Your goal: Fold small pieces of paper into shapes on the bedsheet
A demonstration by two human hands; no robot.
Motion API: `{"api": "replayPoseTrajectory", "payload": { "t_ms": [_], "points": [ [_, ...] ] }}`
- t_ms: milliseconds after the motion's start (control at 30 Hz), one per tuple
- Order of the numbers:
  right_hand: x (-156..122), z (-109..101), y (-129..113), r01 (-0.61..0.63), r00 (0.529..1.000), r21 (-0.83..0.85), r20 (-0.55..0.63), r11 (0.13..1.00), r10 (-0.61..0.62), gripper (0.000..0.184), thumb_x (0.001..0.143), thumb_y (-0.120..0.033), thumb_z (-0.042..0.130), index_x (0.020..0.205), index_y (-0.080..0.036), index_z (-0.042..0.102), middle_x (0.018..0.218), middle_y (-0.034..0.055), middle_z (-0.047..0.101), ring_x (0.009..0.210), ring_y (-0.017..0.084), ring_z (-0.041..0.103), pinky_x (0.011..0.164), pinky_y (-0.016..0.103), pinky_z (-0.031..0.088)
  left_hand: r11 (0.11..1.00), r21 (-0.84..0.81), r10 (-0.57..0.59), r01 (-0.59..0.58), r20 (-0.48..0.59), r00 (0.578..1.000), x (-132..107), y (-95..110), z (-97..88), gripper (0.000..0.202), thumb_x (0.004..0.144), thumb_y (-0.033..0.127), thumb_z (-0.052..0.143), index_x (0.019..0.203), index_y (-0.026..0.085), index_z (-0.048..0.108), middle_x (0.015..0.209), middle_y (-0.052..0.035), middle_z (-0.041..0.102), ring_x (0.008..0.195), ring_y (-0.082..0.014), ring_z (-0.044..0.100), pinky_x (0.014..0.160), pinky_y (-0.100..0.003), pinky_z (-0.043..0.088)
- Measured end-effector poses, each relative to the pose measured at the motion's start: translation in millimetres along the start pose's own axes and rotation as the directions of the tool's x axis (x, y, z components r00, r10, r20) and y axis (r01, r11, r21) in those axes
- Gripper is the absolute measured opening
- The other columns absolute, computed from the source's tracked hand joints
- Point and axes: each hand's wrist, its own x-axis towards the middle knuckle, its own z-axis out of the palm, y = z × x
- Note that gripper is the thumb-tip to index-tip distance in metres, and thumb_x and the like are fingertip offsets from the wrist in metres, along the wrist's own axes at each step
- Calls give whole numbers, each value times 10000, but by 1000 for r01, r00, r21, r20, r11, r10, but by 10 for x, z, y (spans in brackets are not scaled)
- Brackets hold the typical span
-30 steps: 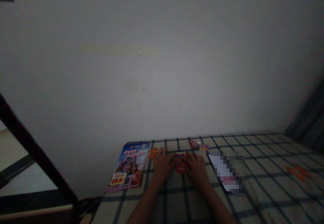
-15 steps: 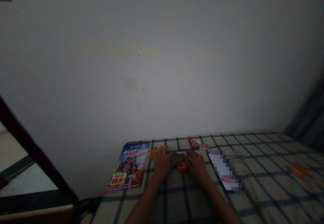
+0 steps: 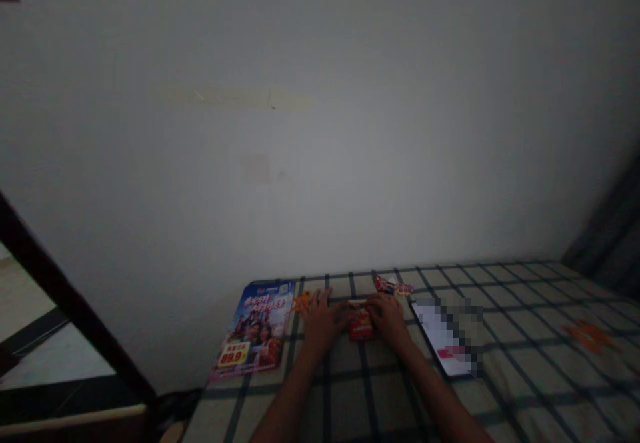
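Note:
A small red packet (image 3: 361, 323) lies on the checked bedsheet (image 3: 500, 389) between my two hands. My left hand (image 3: 321, 320) rests flat beside it, fingers spread, with the thumb touching the packet's left edge. My right hand (image 3: 389, 318) has its fingers curled over the packet's right edge and top. The light is dim and the finer grip is hard to read.
A colourful leaflet (image 3: 255, 329) lies left of my hands near the bed's edge. A small orange scrap (image 3: 301, 302) sits by my left fingers. Folded red and blue paper pieces (image 3: 393, 287) lie near the wall. A pixelated flat item (image 3: 450, 338) lies to the right. A dark bed-frame bar (image 3: 65, 303) crosses the left.
My right hand has drawn back off the packet's face to its right edge, so more of the red packet shows. The left hand has barely moved.

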Motion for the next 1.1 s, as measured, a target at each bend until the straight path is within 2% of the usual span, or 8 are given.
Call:
{"api": "replayPoseTrajectory", "payload": {
  "t_ms": [200,333,467,900,1100],
  "points": [
    [-45,-30,-20,49,999,12,-24,999,-49,183,917,-279,561,1018,-283,714,1172,31,683,1140,242,559,1027,409,350,1000,16,-14,13,23,1000,-11,7,-9,461,851,727,485,1244,531,626,1563,10,413,1469,-366,251,1149,-714,69],
    [-74,-66,-76,76,997,-38,-17,996,-77,190,909,-276,558,1039,-286,697,1162,38,673,1137,251,553,1023,432,348,999,42,-6,2,87,996,-5,-4,-28,571,808,762,509,1312,504,584,1604,-27,346,1496,-367,196,1171,-671,71],
    [-93,-69,-120,90,996,-72,-19,993,-91,187,910,-276,553,1047,-284,681,1165,44,657,1135,251,545,1022,439,346,999,35,23,-28,143,990,1,-36,-47,635,779,757,549,1359,500,537,1635,-27,280,1507,-382,160,1168,-679,61],
    [-101,-88,-138,98,995,-115,-11,989,-100,195,913,-276,552,1064,-292,675,1188,41,652,1153,256,541,1033,452,351,999,25,44,-47,108,993,9,-82,13,600,781,745,561,1338,522,548,1630,-5,294,1497,-378,198,1172,-676,40],
    [-88,-52,-65,109,994,-38,-28,993,-110,204,936,-297,523,1055,-296,688,1184,38,672,1138,246,561,1032,440,362,999,25,33,-36,109,993,10,-73,-16,596,772,733,577,1331,529,551,1624,3,309,1499,-382,194,1177,-663,66]
  ]
}}
